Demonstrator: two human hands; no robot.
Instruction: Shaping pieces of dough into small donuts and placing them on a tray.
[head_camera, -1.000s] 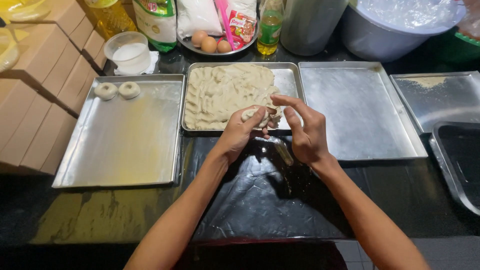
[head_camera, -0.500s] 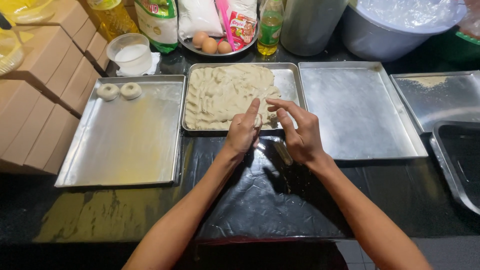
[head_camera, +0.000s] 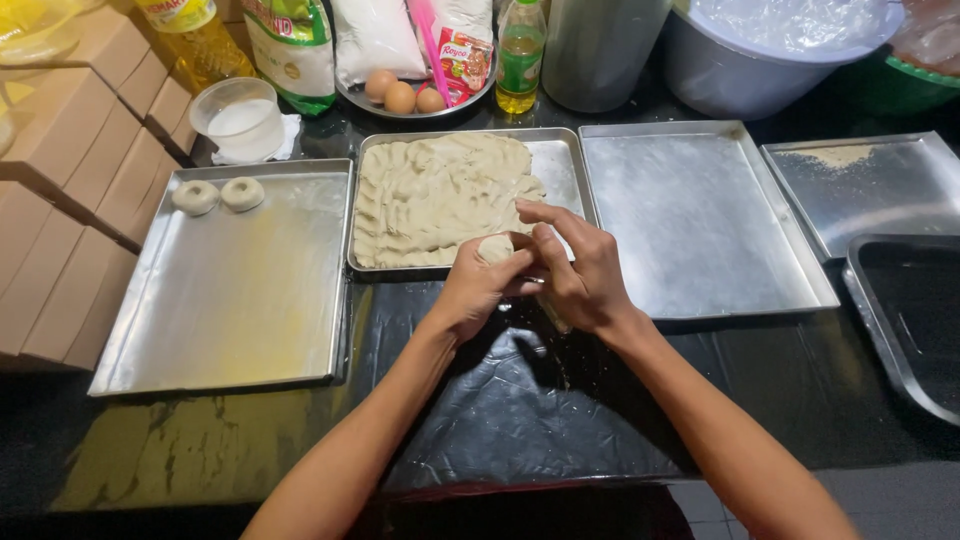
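Note:
Both hands meet over the front edge of the middle metal tray (head_camera: 570, 165), which holds a wide slab of pale dough (head_camera: 435, 195). My left hand (head_camera: 478, 290) cups a small lump of dough (head_camera: 496, 248) from below. My right hand (head_camera: 578, 275) presses on the same lump from the right, fingers curled over it. Two ring-shaped dough pieces (head_camera: 217, 195) lie at the far left corner of the oiled left tray (head_camera: 230, 300).
An empty tray (head_camera: 700, 220) lies right of the dough tray, then another tray (head_camera: 880, 190) and a dark pan (head_camera: 915, 320). Behind stand a small tub (head_camera: 238, 118), eggs on a plate (head_camera: 400, 97), bottles, bags and a grey bucket (head_camera: 760, 60). Cardboard boxes (head_camera: 70, 200) line the left.
The hands drew together and moved slightly toward me with a lump pulled off the dough slab; the lump now sits rounded between both hands.

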